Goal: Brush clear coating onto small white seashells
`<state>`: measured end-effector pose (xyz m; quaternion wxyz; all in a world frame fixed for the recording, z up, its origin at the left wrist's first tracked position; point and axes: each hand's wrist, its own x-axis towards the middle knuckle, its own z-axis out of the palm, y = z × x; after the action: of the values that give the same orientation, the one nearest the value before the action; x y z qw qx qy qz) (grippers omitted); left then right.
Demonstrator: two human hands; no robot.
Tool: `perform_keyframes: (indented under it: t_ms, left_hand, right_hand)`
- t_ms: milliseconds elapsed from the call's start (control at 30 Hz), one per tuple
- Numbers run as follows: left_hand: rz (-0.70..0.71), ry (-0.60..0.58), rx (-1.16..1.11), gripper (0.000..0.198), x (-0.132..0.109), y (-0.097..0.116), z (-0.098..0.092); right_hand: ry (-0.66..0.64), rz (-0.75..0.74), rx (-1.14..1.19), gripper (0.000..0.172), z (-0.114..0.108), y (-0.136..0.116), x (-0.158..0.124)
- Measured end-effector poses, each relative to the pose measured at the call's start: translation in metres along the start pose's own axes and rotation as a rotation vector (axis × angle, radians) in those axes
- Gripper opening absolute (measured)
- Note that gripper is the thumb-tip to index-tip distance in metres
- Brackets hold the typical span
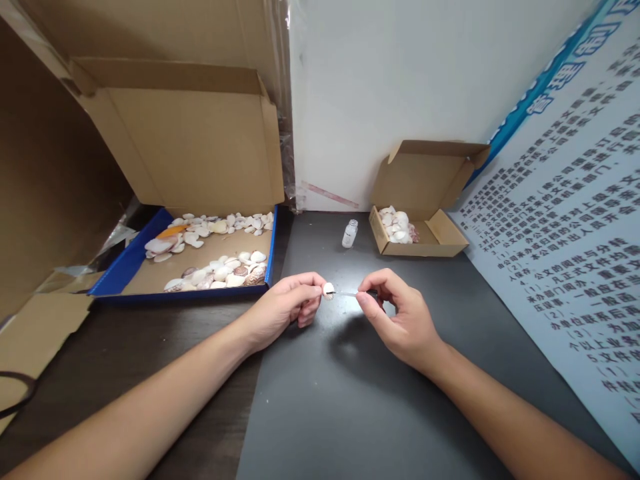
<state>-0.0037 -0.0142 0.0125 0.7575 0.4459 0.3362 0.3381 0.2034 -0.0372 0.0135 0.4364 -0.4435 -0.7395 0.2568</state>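
My left hand (295, 300) pinches a small white shell (329, 291) between thumb and fingertips, above the dark grey mat. From the right, my right hand (395, 313) grips a thin applicator brush (345, 294) with a black handle, partly hidden by the fingers. The brush's dark tip meets the shell, or comes very close to it. Behind the hands, a small glass bottle (349, 235) with whitish contents stands uncapped on the mat.
At left, a blue-edged cardboard box (150, 270) with its lid raised holds many shells (220, 272). A smaller open box (425, 248) with white shells (395, 223) stands back right. A white panel (340, 100) rises behind; a printed poster (565, 220) borders the right.
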Motion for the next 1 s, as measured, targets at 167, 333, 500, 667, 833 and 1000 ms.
perform_keyframes:
  t_ms: [167, 333, 500, 667, 833, 1000]
  left_hand:
    - [-0.02, 0.009, 0.005, 0.017, -0.0005, 0.0032, 0.0017]
    - [-0.014, 0.009, -0.009, 0.017, -0.0006, 0.0034, 0.0009]
    - [-0.022, 0.008, -0.011, 0.016, -0.0005, 0.0024, -0.0003]
    - [-0.023, -0.001, -0.018, 0.016, 0.0009, 0.0002, -0.0023]
    - [-0.025, 0.002, -0.013, 0.018, 0.0007, 0.0003, -0.0019]
    - [-0.032, 0.009, -0.011, 0.018, -0.0002, 0.0014, -0.0007]
  right_hand:
    - [0.008, 0.013, -0.023, 0.006, 0.0004, -0.0014, 0.001]
    - [0.079, 0.025, -0.036, 0.006, -0.0012, -0.0027, 0.0023]
    - [0.04, 0.008, 0.03, 0.003, -0.0007, -0.0016, 0.001]
    - [0.027, 0.043, 0.001, 0.006, 0.0005, -0.0005, 0.0014]
    - [0.042, 0.022, 0.02, 0.005, -0.0012, -0.0015, 0.0021]
    - [0.005, 0.036, 0.007, 0.006, -0.0002, -0.002, 0.001]
